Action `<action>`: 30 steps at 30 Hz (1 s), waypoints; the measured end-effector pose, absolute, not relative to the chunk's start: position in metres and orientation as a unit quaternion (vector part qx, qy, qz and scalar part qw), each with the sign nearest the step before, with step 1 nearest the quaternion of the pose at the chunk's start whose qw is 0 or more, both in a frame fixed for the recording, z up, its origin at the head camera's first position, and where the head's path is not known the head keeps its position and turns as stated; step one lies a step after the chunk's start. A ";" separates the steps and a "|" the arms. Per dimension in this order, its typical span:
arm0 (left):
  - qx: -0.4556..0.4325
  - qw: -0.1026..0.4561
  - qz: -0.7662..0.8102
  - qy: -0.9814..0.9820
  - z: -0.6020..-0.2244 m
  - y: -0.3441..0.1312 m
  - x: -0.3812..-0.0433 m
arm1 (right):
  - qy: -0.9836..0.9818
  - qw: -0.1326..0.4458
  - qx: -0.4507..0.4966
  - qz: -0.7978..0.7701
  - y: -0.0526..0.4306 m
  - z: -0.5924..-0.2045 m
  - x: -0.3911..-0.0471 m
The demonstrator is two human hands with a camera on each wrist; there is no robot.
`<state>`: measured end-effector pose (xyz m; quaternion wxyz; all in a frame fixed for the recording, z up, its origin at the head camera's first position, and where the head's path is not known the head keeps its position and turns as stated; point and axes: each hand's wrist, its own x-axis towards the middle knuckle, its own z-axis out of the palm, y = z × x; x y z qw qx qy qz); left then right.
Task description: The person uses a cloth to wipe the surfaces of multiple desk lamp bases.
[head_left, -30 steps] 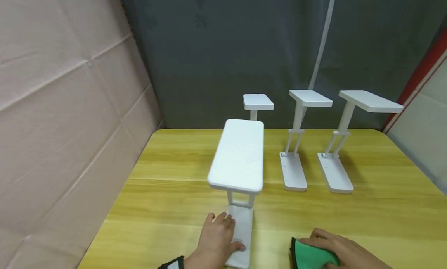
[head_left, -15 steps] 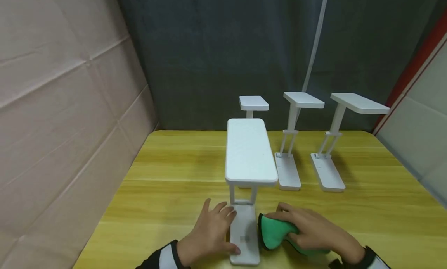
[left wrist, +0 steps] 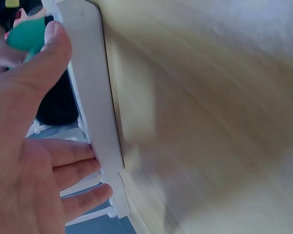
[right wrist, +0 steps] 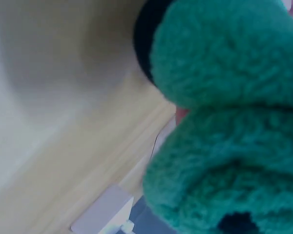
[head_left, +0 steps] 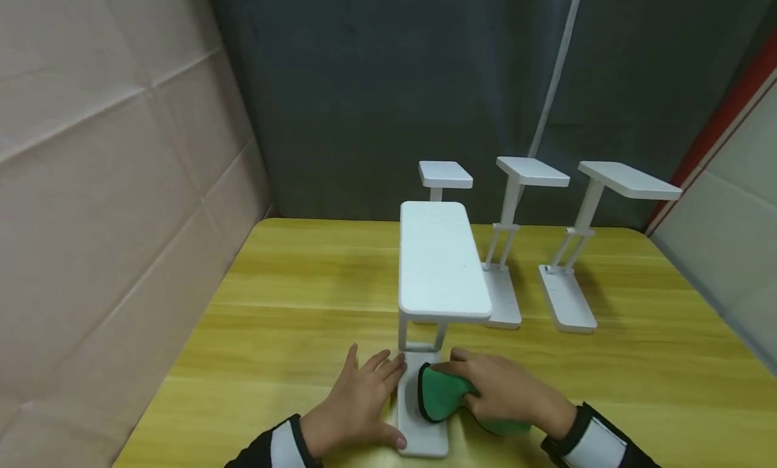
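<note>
A white folding desk lamp (head_left: 441,262) stands nearest, its flat head raised over its base (head_left: 417,435). My left hand (head_left: 358,408) touches the left side of that base with spread fingers, the thumb near its front end. In the left wrist view, the fingertips meet the edge of the base (left wrist: 95,92). My right hand (head_left: 510,390) holds a green, black-edged cloth (head_left: 444,391), which lies against the right part of the base. Fluffy folds of the cloth (right wrist: 224,161) fill much of the right wrist view and hide most of the right hand.
Behind are three more white lamps: one (head_left: 446,174) partly hidden by the near lamp, another (head_left: 502,296), and one at the right (head_left: 569,299). All stand on a yellow wood-grain table (head_left: 291,319). A dark curtain (head_left: 364,104) hangs behind the far edge.
My right hand has brought the cloth leftward from the table onto the lamp's base. The near lamp's head has turned slightly to the right. My left hand stays at the base.
</note>
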<state>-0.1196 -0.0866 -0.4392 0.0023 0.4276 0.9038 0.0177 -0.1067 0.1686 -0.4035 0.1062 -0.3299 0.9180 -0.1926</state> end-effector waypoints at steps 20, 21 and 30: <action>0.410 0.017 0.042 0.911 -0.440 -0.089 -0.114 | 0.859 0.194 -0.410 -0.236 0.163 -0.375 -0.084; 0.409 0.016 0.044 0.912 -0.440 -0.089 -0.114 | 0.874 0.174 -0.395 -0.222 0.160 -0.373 -0.091; 0.398 0.042 0.045 0.915 -0.439 -0.090 -0.117 | 0.925 0.098 -0.330 -0.161 0.133 -0.391 -0.119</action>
